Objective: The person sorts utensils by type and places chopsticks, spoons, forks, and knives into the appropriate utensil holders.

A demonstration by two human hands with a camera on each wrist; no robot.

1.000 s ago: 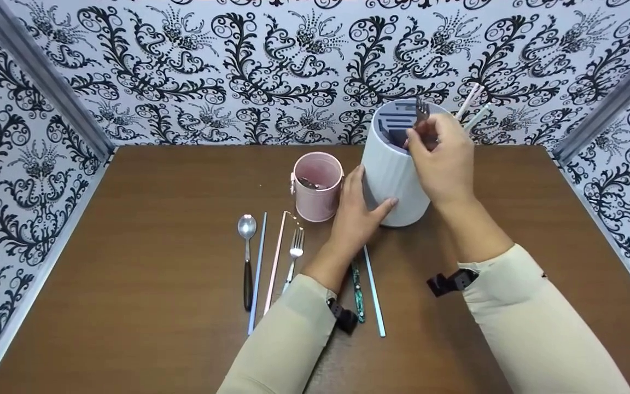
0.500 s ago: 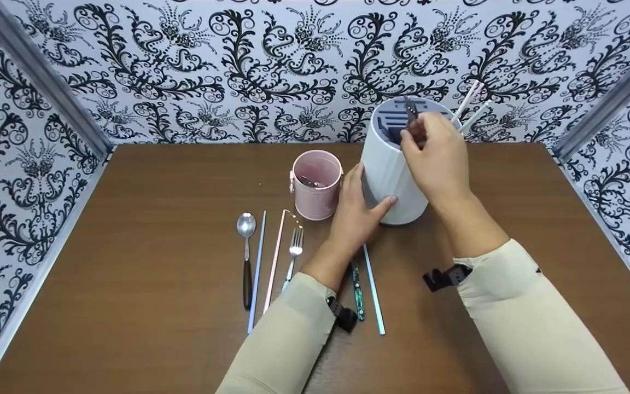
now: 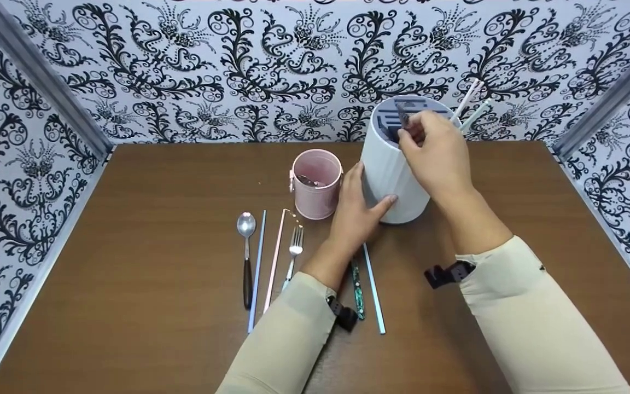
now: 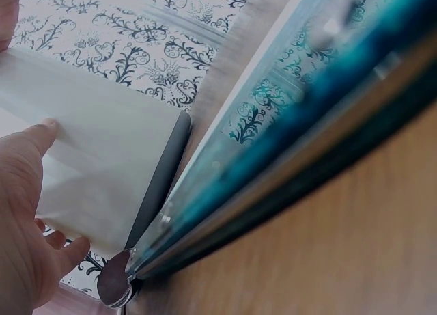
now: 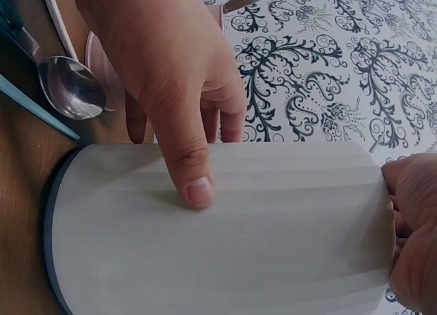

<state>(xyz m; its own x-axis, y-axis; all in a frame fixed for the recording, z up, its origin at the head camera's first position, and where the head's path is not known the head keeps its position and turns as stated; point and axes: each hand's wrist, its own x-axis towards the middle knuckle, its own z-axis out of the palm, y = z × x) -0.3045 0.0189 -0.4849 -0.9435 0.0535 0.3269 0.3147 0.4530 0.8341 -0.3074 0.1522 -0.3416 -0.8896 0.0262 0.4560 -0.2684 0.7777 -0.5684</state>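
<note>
A white ribbed cylindrical utensil holder with a slotted grey top stands upright on the table. My left hand steadies its lower left side; in the right wrist view the thumb presses on the front while other fingers reach round the side. Above the holder's front opening, my right hand pinches a fork, tines up. The fork's lower part is hidden by fingers and the rim. Right of the holder's top, pink chopsticks and pale green chopsticks stick up; their lower ends are hidden.
Left of the holder stands a pink cup with metal cutlery inside. Nearer lie a dark-handled spoon, a blue chopstick, a pink chopstick, a fork, a teal-patterned handle and a light blue chopstick.
My right hand has moved slightly left over the holder's top and the fork has sunk lower, with less of it showing. The left hand stays on the holder.
</note>
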